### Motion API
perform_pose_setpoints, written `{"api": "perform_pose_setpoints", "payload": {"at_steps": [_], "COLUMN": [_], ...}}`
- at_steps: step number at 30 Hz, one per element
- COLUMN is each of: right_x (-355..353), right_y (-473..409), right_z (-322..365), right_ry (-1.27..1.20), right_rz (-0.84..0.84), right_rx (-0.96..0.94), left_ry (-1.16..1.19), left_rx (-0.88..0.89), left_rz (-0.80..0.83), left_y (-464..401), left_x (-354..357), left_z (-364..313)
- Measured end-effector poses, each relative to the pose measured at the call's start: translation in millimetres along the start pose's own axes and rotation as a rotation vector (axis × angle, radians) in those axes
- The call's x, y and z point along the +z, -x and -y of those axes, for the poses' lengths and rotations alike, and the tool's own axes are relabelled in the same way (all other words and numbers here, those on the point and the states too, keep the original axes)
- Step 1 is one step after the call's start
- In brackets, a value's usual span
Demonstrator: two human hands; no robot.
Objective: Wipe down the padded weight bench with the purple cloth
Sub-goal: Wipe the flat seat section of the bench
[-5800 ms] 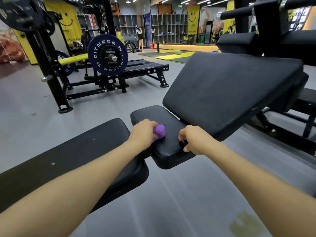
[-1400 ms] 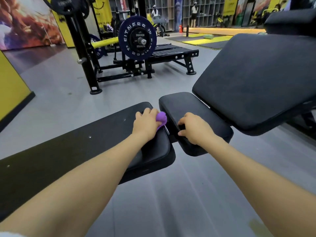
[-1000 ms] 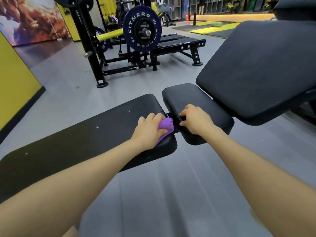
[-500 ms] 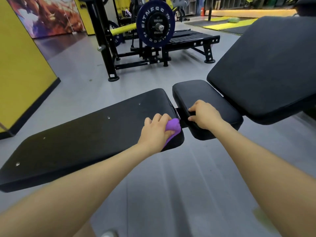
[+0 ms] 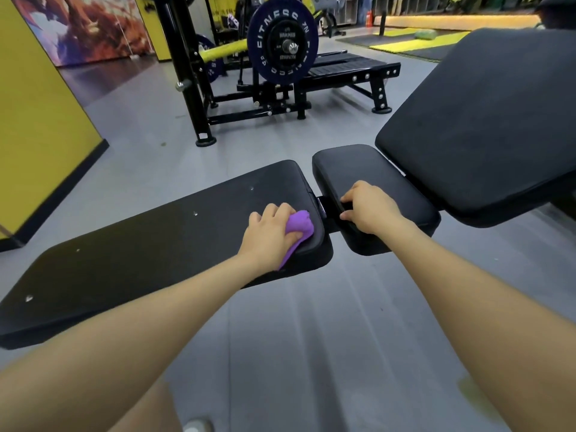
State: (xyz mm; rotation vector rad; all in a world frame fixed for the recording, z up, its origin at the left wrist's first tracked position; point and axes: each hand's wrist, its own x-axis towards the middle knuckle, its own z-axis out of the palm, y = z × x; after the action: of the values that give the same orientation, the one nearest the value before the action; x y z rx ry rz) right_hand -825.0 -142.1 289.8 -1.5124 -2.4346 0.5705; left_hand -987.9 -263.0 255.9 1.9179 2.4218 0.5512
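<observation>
Your left hand (image 5: pixel 270 232) holds the bunched cloth (image 5: pixel 298 229) on the black bench (image 5: pixel 149 254) pad's end. Your right hand (image 5: pixel 369 207) seems to grip the seat pad (image 5: pixel 367 169) edge. Grey floor (image 5: pixel 311 338), yellow wall (image 5: pixel 40 98).

The black padded tabletop (image 5: pixel 162 244) of the weight bench is lying flat above the grey floor (image 5: pixel 311 338), carrying the purple cloth (image 5: pixel 298 229) at its near right corner, under the left grip (image 5: pixel 270 229). Just right of that grip, the small seat pad (image 5: pixel 371 169) is bearing the right grip (image 5: pixel 367 207) at its edge.
</observation>
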Motion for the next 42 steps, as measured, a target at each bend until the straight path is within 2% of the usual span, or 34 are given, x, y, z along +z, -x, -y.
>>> {"api": "perform_pose_setpoints", "payload": {"at_steps": [4, 8, 11, 14, 17, 28, 31, 36, 42], "right_x": [2.8, -0.3, -6.5, -12.4, -12.7, 8.3, 11.5, 13.2, 16.6], "right_y": [-2.4, -3.9, -2.0, -1.7, -11.0, -63.8, -67.9, -84.5, -91.5], "right_z": [4.0, 4.6, 9.4, 15.8, 23.6, 36.2, 40.5, 45.4, 37.3], "right_ry": [0.049, 0.059, 0.09, 0.15, 0.186, 0.28, 0.279, 0.227, 0.245], "right_rz": [-0.006, 0.029, 0.043, 0.063, 0.044, -0.066, -0.06, -0.073, -0.124], "right_rx": [0.009, 0.013, 0.003, 0.002, -0.021, -0.065, -0.089, -0.106, -0.07], "left_ry": [-0.032, -0.008, -0.009, -0.031, -0.04, -0.013, -0.037, -0.064, -0.025], "left_rx": [-0.113, -0.241, -0.215, -0.093, -0.054, -0.212, -0.189, -0.04, -0.12], "left_rz": [0.042, 0.017, 0.02, 0.062, 0.095, 0.047, 0.032, 0.079, 0.096], "left_y": [-42.1, -71.0, -61.7, -29.1, -16.4, -138.2, -125.5, -95.0, -156.8], "left_x": [1.2, 1.0, -3.7, -6.5, -14.1, -0.2, -0.2, -2.5, 1.1], "left_z": [-1.7, -8.3, -10.2, -2.0, 1.7, 24.3, 21.6, 25.9, 41.7]}}
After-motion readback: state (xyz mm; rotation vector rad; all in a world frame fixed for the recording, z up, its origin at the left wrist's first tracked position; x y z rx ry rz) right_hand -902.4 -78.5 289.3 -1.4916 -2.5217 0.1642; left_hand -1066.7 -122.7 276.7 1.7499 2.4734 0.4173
